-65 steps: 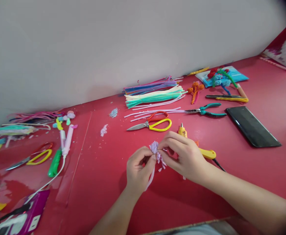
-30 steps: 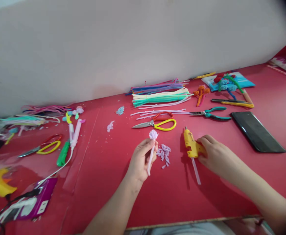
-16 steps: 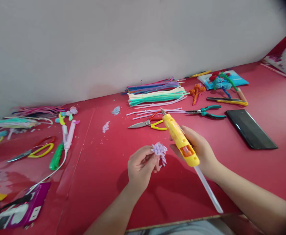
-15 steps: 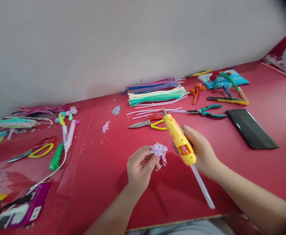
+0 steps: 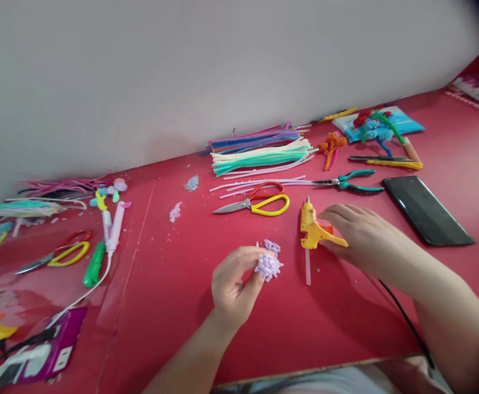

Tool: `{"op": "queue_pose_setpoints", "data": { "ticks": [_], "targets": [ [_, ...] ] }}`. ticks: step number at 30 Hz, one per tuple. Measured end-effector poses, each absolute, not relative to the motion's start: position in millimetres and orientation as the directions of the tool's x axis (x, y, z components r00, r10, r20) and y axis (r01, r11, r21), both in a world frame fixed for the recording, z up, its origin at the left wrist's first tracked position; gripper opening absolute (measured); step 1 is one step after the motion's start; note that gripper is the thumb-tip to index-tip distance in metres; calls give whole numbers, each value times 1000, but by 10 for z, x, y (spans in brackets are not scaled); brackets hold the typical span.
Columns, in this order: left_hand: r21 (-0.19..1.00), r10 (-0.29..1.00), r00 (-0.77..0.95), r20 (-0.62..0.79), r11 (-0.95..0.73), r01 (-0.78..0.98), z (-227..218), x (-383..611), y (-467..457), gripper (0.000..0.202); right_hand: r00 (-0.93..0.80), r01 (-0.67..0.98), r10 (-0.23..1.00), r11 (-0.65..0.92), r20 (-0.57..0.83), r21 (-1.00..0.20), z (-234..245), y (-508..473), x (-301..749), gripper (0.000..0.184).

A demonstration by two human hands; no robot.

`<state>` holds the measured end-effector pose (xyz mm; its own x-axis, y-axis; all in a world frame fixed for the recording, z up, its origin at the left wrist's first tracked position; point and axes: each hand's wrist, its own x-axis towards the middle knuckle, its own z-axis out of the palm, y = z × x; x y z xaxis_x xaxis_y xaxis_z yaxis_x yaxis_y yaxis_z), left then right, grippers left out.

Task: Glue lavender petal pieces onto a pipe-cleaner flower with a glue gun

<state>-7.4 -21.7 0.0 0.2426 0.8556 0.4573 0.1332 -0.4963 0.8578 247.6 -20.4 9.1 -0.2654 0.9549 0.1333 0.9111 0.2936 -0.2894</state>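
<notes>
My left hand (image 5: 233,284) pinches a lilac fuzzy pompom-like flower (image 5: 269,266) made of pipe cleaner, held above the table. Just behind it is a small lilac curled piece (image 5: 272,247); whether it joins the flower I cannot tell. To the right, my right hand (image 5: 352,232) is around the handle side of a yellow hot glue gun (image 5: 310,223), low at the tabletop. Its nozzle points away from me, and a clear glue stick (image 5: 308,268) sticks out of its rear. The fingertips are partly hidden by the gun.
Beyond the hands lie scissors (image 5: 270,205), pliers (image 5: 348,181), bundles of pipe cleaners (image 5: 262,156) and a phone (image 5: 428,210). A black cord (image 5: 406,320) runs under my right forearm. On the left are another pair of scissors (image 5: 69,254) and a purple box (image 5: 69,342).
My right hand has lowered the glue gun to the tabletop and turned it, so its handle now points right. My left hand has tilted the flower toward me.
</notes>
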Motion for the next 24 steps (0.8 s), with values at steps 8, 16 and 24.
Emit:
{"op": "queue_pose_setpoints", "data": {
  "ticks": [8,16,24],
  "targets": [
    [802,817,258,515,-566,191,-36,-111,-199,22,-244,328,962,201,123,-923,554,-339,1786,8],
    [761,784,292,548,-612,215,-55,-110,-174,28,-233,151,971,-11,-47,-988,432,-299,1762,7],
    [722,772,298,562,-633,280,-108,-110,-158,22,-258,0,950,-180,-174,-984,429,-287,1752,8]
  ]
}}
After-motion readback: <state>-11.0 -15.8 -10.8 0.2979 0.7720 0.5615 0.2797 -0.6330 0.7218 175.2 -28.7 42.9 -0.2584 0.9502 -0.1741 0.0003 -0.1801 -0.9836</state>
